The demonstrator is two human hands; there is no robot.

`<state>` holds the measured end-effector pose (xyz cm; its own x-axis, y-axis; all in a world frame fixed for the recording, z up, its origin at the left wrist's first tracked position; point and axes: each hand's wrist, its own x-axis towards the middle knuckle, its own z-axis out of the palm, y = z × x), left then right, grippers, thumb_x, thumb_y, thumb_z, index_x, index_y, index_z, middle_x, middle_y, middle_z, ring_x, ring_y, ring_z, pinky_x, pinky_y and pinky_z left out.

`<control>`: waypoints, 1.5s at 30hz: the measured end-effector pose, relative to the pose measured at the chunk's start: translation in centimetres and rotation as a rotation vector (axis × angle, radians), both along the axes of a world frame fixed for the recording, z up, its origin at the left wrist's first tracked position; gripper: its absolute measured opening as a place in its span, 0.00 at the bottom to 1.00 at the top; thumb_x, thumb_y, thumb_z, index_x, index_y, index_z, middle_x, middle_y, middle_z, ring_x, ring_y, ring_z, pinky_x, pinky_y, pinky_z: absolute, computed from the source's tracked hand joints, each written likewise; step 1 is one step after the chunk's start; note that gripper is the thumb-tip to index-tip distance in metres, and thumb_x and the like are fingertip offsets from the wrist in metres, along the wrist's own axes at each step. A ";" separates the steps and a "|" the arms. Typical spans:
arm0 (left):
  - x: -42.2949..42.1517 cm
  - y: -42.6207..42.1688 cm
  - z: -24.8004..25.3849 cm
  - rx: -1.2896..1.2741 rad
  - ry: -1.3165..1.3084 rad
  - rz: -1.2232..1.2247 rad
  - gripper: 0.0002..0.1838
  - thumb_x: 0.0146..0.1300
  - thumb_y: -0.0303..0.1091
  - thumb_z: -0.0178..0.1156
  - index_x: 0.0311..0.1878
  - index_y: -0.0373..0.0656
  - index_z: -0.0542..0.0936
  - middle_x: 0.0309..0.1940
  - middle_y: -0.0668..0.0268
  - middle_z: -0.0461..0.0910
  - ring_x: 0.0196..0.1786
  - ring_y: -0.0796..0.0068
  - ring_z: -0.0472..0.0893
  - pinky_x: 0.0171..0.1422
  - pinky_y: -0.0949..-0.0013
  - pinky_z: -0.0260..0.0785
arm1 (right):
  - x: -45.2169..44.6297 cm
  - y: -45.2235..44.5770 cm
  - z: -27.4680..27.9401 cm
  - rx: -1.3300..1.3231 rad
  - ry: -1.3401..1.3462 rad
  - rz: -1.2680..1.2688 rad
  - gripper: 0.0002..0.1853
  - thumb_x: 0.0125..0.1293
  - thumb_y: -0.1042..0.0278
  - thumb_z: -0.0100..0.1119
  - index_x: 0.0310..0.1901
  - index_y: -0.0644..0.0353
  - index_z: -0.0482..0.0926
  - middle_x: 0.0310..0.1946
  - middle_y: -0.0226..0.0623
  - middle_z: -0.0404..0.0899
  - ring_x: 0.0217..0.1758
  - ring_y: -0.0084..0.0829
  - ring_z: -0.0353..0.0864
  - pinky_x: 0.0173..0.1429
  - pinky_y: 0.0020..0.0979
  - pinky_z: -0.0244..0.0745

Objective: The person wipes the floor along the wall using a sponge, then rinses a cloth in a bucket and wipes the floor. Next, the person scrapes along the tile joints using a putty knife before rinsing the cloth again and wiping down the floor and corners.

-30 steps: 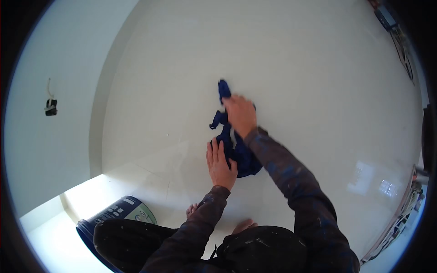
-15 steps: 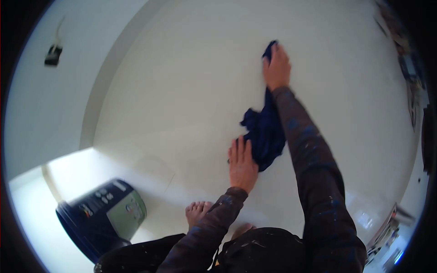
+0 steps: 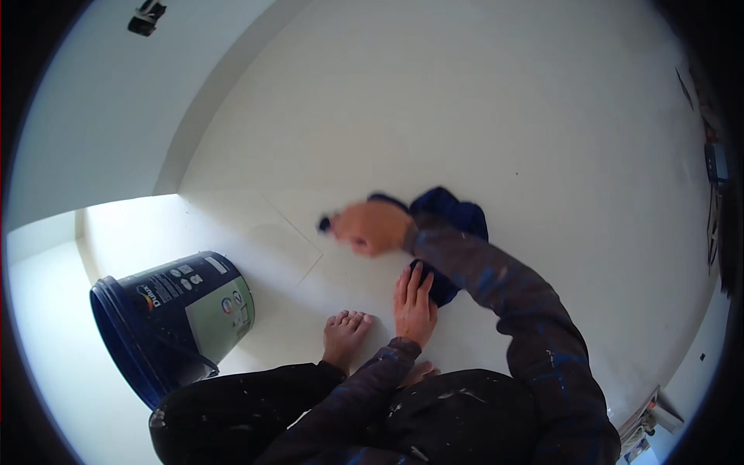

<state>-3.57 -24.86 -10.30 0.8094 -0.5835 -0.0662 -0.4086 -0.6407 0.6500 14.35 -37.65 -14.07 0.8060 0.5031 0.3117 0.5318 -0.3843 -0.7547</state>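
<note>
We see a crumpled dark blue cloth (image 3: 449,211) on a smooth, pale floor (image 3: 403,116), just right of the middle of the frame. Our left hand (image 3: 415,316) lies below it, palm down, its fingers slightly apart and straight, with the tips against the cloth's lower edge. Our right hand (image 3: 370,227) is a blur near the centre, its forearm in a dark, blue-marked sleeve (image 3: 558,364) crossing over the cloth. A dark blue bit shows beyond its fingers, probably a corner of the same cloth, but we cannot tell whether they are clamped on it.

What could go wrong, we judge, starts with grip: the left fingers only meet an edge, so a hard pull from the right could drag the cloth out from under them. The loose folds could bunch or twist on such a smooth surface. With our forearms so close together, the right could also bump the left.

At lower left, the large dark blue plastic bucket with a pale green label (image 3: 186,287) is just beside our black, pale-specked trouser leg (image 3: 240,407); a swing of that knee could knock it. Our bare foot (image 3: 345,339), lower centre, could catch a trailing end of cloth.
</note>
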 end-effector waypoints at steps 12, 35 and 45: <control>-4.2 4.4 0.6 -0.101 -0.080 -0.241 0.21 0.58 0.31 0.68 0.56 0.51 0.83 0.67 0.63 0.77 0.66 0.63 0.76 0.76 0.48 0.62 | -14.9 -7.7 4.1 0.075 0.117 -0.965 0.12 0.70 0.72 0.61 0.52 0.63 0.84 0.53 0.44 0.85 0.58 0.47 0.82 0.65 0.44 0.75; -3.4 8.6 2.1 -0.084 0.107 -0.283 0.22 0.51 0.29 0.70 0.51 0.44 0.81 0.48 0.63 0.80 0.55 0.61 0.79 0.59 0.60 0.70 | -11.6 7.3 2.0 -0.042 -0.073 0.193 0.10 0.57 0.71 0.65 0.42 0.55 0.86 0.45 0.31 0.86 0.51 0.35 0.85 0.55 0.36 0.83; -6.2 8.8 1.2 -0.246 0.167 -0.404 0.28 0.45 0.35 0.66 0.54 0.40 0.81 0.57 0.61 0.80 0.56 0.63 0.81 0.61 0.61 0.72 | -1.2 9.4 2.3 -0.142 -0.070 -0.129 0.12 0.64 0.70 0.59 0.48 0.60 0.85 0.53 0.37 0.83 0.56 0.40 0.79 0.61 0.42 0.76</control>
